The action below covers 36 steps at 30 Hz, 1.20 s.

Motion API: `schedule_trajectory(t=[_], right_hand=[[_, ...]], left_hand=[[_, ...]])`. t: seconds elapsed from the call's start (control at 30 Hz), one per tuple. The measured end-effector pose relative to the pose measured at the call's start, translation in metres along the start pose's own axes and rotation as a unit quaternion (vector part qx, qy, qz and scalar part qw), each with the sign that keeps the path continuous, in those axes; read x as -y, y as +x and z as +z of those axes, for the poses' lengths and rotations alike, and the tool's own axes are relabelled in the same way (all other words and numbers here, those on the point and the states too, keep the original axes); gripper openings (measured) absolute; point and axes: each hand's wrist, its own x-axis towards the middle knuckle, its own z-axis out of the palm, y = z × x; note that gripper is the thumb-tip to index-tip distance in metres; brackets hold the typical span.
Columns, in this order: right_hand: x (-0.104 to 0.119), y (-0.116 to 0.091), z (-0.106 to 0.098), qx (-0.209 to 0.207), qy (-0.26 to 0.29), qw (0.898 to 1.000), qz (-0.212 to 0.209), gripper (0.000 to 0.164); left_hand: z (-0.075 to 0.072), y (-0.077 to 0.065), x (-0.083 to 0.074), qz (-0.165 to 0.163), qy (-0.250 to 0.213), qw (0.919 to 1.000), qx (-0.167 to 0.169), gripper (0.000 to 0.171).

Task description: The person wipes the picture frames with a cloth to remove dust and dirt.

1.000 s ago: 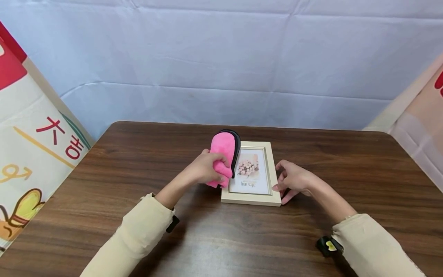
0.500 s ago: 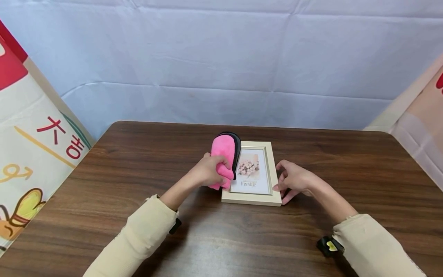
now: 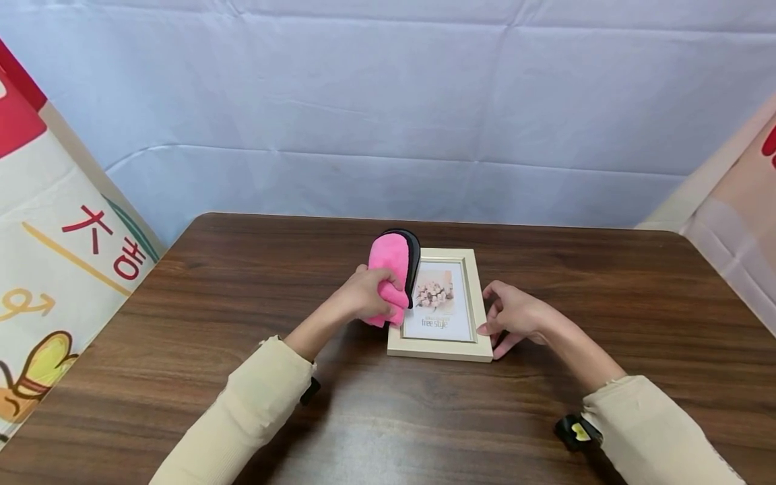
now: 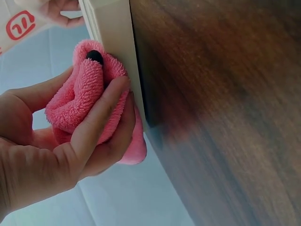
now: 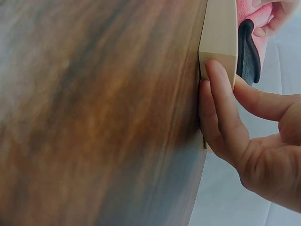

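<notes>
A cream picture frame [image 3: 440, 349] lies face up on the table, with a flower print behind its pane. My left hand [image 3: 366, 294] grips a folded pink terry cloth [image 3: 391, 252] with a dark border, which rests over the frame's left side. The left wrist view shows fingers curled round the bunched pink cloth [image 4: 84, 94] beside the frame's pale edge [image 4: 113, 28]. At the frame's lower right corner, my right hand [image 3: 515, 313] holds the edge. In the right wrist view the thumb is at the front and the fingers [image 5: 223, 99] press the side of the frame [image 5: 218, 33].
The dark wooden table [image 3: 254, 283] reaches around the frame on every side. Behind it hangs a pale blue-white cloth backdrop [image 3: 376, 101]. A printed banner [image 3: 67, 289] stands along the left edge, and another printed sheet [image 3: 739, 222] is at the right.
My left hand and the pink cloth slid slightly down and right, then back up and left, over the frame. The frame and my right hand have stayed in place.
</notes>
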Motion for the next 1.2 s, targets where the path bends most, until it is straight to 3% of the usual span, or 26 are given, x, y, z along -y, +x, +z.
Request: schedule_trajectory(t=[0.5,0.63,0.9,1.2], right_hand=[[0.0,0.0,0.001,0.0,0.0,1.0,0.0,0.059],[0.0,0.0,0.001,-0.002,-0.002,1.0,0.0,0.059],[-0.002,0.0,0.0,0.002,-0.001,1.0,-0.005,0.058],[-0.001,0.001,0.0,0.001,0.001,1.0,-0.005,0.057]], left_hand=[[-0.004,0.01,-0.018,0.003,0.006,0.9999,-0.014,0.029],[0.002,0.014,-0.028,0.013,0.014,0.9998,-0.008,0.029],[0.017,0.021,-0.041,0.038,0.071,0.9967,-0.006,0.029],[0.03,0.025,-0.052,0.049,0.093,0.9944,0.001,0.032]])
